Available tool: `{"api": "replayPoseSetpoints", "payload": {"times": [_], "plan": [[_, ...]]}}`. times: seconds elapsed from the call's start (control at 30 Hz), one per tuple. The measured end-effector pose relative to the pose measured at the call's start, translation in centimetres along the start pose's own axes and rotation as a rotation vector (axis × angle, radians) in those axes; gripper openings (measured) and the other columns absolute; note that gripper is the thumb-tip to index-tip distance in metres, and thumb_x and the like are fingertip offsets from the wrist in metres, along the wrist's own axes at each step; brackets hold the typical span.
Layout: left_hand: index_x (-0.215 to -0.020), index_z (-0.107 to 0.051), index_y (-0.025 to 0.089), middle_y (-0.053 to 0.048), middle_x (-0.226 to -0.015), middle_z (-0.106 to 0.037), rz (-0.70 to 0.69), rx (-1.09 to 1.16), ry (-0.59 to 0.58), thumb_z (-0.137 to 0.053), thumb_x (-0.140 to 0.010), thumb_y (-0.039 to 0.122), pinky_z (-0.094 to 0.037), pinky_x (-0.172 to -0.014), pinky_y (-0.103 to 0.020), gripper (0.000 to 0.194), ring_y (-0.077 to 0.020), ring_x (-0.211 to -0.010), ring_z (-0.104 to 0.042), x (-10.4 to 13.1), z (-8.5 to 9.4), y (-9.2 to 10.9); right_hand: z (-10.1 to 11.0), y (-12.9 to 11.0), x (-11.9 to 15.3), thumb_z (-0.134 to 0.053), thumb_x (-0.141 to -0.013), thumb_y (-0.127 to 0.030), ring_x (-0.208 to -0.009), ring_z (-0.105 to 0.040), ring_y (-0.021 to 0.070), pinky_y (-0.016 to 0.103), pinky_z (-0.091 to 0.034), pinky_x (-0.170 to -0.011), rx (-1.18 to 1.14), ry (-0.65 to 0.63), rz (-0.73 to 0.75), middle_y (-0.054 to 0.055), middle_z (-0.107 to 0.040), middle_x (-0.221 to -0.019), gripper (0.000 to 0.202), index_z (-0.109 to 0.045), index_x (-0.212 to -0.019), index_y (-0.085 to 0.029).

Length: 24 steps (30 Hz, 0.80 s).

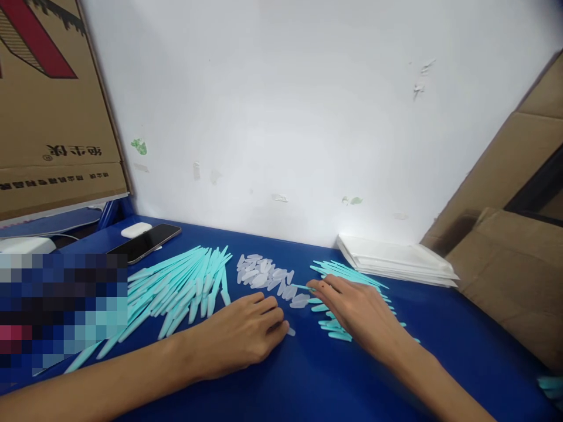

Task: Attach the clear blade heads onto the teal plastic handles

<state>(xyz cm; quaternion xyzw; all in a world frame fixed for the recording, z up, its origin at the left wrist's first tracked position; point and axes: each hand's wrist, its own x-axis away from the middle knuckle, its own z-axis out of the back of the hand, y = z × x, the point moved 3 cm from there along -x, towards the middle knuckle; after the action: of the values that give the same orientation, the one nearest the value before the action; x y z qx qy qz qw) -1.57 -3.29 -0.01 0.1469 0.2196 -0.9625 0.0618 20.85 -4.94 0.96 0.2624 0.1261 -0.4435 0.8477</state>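
My left hand (pixel 246 331) is closed, with a small translucent cap (pixel 291 332) sticking out at its thumb and fingertips. Between the thumb and fingers of my right hand (pixel 347 302) is a slim teal stick (pixel 301 286), its end pointing left. Several similar translucent caps (pixel 263 273) lie in a loose heap between and beyond the hands. Beneath and behind my right hand spreads a pile of teal sticks (pixel 347 271). A larger pile of teal sticks with broader, paler ends (pixel 189 287) fans out beyond my left forearm.
A phone (pixel 149 241) and a white case (pixel 136 230) lie at the back left of the blue table (pixel 303 381). White flat sheets or bags (pixel 396 258) are stacked against the wall at the back right. Cardboard boxes (pixel 57 117) flank both sides. A blurred patch covers the left edge.
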Motion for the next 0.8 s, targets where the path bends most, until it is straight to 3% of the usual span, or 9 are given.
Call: {"api": "replayPoseSetpoints", "payload": {"times": [0.13,0.3,0.6,0.8], "plan": [[-0.111,-0.064,0.009,-0.007,-0.092,-0.063,0.004,0.007,-0.020,-0.057,-0.095,0.010,-0.043,-0.070,-0.034,0.018,-0.0217,-0.085,-0.056,0.0,-0.1,-0.1,0.2,-0.1,-0.1,-0.040,-0.109,-0.023,-0.069,-0.062,0.0178,0.030,-0.026,-0.051,-0.031,0.015,-0.030,0.002,-0.064,-0.093,0.020,-0.054,-0.123,-0.024],[-0.112,-0.063,0.009,-0.008,-0.092,-0.065,0.031,0.002,-0.029,-0.055,-0.095,0.009,-0.044,-0.066,-0.034,0.018,-0.0221,-0.082,-0.058,0.0,-0.3,-0.1,0.4,-0.4,-0.3,-0.035,-0.110,-0.035,-0.073,-0.062,0.0191,0.030,-0.032,-0.054,-0.074,0.039,-0.078,0.003,-0.064,-0.091,0.027,-0.058,-0.118,-0.024],[-0.113,-0.058,0.013,-0.007,-0.096,-0.067,0.191,0.057,-0.082,-0.055,-0.092,0.005,-0.047,-0.065,-0.033,0.023,-0.0228,-0.083,-0.062,0.5,-0.9,-0.8,0.6,-0.8,-0.1,-0.034,-0.110,-0.038,-0.083,-0.067,0.0218,0.030,-0.040,-0.057,-0.100,0.024,-0.094,0.006,-0.067,-0.096,0.033,-0.062,-0.117,-0.023],[-0.121,-0.052,0.015,-0.008,-0.107,-0.067,0.248,0.063,-0.089,-0.057,-0.085,-0.001,-0.046,-0.059,-0.030,0.040,-0.0237,-0.087,-0.064,0.8,-0.5,-1.2,0.9,-0.9,-0.1,-0.038,-0.109,-0.038,-0.081,-0.067,0.0214,0.029,-0.043,-0.056,-0.123,0.040,-0.100,0.006,-0.068,-0.092,0.033,-0.066,-0.113,-0.021]]}}
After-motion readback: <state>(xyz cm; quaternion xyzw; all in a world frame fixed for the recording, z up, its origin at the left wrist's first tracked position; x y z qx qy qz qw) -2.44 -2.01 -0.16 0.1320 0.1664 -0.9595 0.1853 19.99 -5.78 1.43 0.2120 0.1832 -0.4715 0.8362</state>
